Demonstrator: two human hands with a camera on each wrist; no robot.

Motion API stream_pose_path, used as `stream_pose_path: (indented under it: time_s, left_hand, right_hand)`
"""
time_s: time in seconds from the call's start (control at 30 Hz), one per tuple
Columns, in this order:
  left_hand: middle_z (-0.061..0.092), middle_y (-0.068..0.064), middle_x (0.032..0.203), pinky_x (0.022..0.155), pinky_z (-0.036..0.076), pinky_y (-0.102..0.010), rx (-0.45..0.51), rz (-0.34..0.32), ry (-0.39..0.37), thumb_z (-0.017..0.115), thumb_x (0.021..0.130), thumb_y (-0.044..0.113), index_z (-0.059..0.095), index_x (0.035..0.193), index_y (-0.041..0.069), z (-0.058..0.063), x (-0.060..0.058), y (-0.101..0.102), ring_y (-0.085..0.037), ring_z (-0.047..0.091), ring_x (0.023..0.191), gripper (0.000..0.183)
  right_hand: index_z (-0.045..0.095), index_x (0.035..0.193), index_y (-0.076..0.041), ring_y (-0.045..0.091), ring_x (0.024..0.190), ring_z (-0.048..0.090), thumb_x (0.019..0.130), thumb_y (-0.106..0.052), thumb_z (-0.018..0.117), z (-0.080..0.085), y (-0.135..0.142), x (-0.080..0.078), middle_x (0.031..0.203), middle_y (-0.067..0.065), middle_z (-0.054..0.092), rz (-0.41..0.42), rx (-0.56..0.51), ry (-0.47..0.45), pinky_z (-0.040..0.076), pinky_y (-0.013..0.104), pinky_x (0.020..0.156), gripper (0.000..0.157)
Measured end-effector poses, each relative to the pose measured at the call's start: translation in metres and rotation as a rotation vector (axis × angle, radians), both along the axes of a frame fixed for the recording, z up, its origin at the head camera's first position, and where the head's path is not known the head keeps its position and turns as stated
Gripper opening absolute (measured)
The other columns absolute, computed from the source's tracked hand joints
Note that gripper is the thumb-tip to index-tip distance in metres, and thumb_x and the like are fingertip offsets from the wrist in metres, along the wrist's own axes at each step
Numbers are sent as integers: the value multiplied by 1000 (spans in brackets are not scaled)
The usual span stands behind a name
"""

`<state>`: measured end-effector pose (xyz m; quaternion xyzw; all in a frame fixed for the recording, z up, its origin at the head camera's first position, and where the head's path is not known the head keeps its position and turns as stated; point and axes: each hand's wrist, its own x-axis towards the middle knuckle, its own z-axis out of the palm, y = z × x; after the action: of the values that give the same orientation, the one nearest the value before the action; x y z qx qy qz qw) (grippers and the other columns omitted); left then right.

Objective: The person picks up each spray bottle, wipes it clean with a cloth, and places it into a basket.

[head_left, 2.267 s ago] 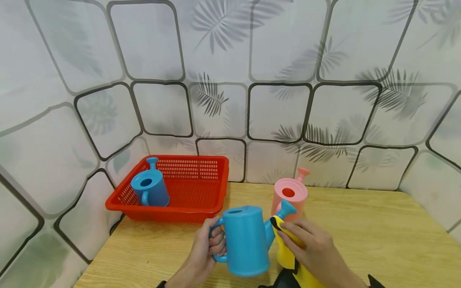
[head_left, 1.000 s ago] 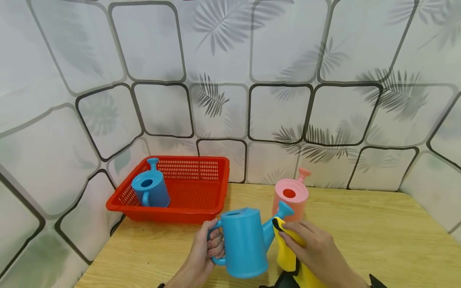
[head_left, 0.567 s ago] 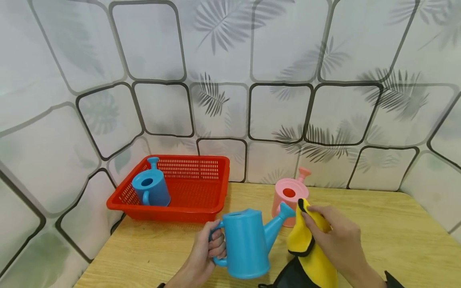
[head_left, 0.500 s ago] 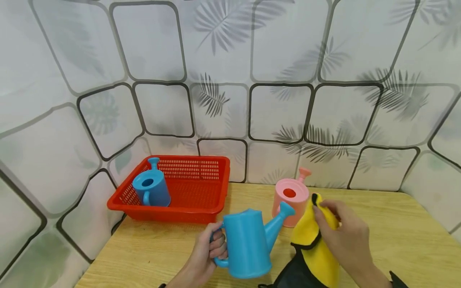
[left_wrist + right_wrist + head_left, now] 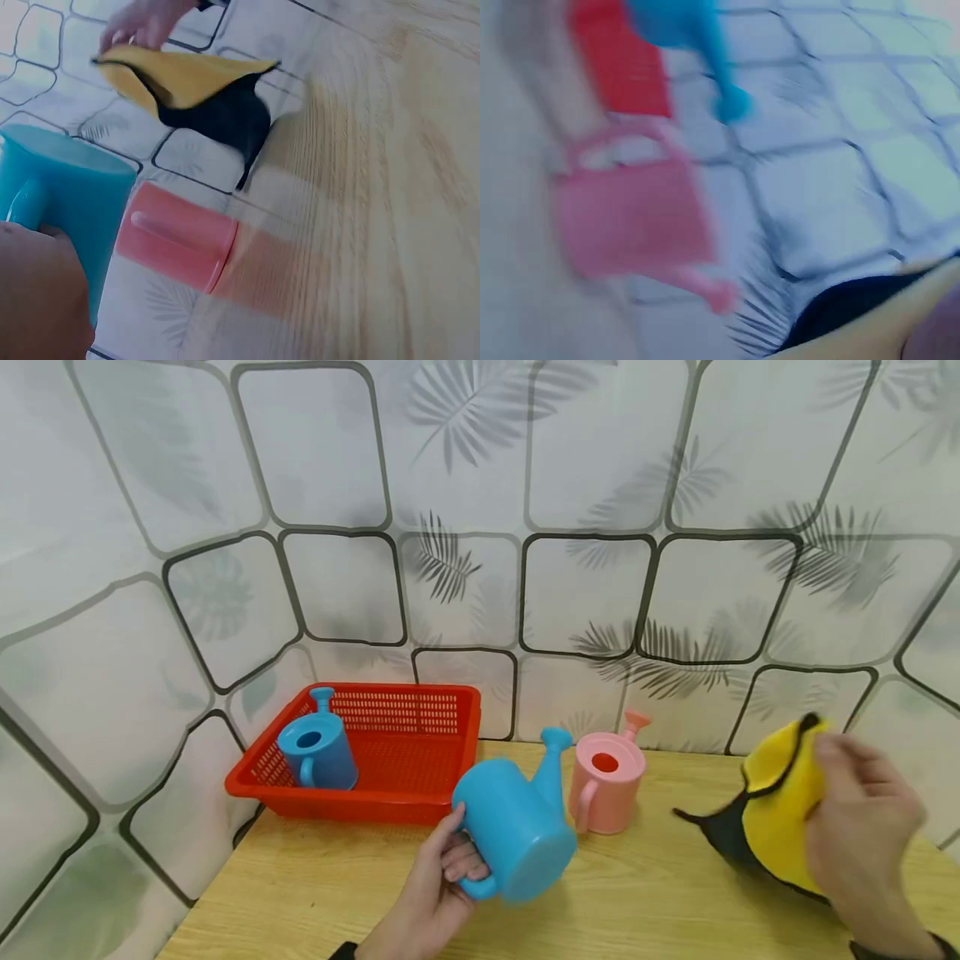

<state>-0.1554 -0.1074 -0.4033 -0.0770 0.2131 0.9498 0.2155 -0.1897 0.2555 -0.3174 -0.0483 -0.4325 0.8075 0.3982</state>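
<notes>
My left hand (image 5: 431, 889) grips the handle of a light-blue watering can (image 5: 517, 835), held above the table. The can leans away from me, its base toward the camera and its spout pointing up. Far to the right, my right hand (image 5: 862, 835), blurred, pinches a yellow cloth with a black side and black edging (image 5: 780, 827). The cloth hangs beside the hand, one black corner trailing left. In the left wrist view, the blue can (image 5: 82, 180) and cloth (image 5: 180, 75) show on either side of a pink watering can (image 5: 180, 236).
A red plastic basket (image 5: 352, 807) stands at the back left with another blue watering can (image 5: 318, 752) inside it. The pink can stands upright on the wooden table (image 5: 300, 893), just right of the held can's spout. A patterned curtain closes off the back and sides.
The right hand has carried the cloth away from the blue can's spout, far to the right. The left hand has raised and tilted the can, so its spout now points up.
</notes>
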Motion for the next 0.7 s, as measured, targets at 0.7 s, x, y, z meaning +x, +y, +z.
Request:
stream_pose_path:
  time_s: [0.7]
  left_hand:
    - [31,8,45,52,35,-20,14,153,29,60,93,44,34,52,18,-1,-8,33,-6,36,42,55]
  right_hand:
    - [76,89,-7,12,77,66,66,7,83,-79,-123,28,87,5,68,244,1151,174,55,9,73,27]
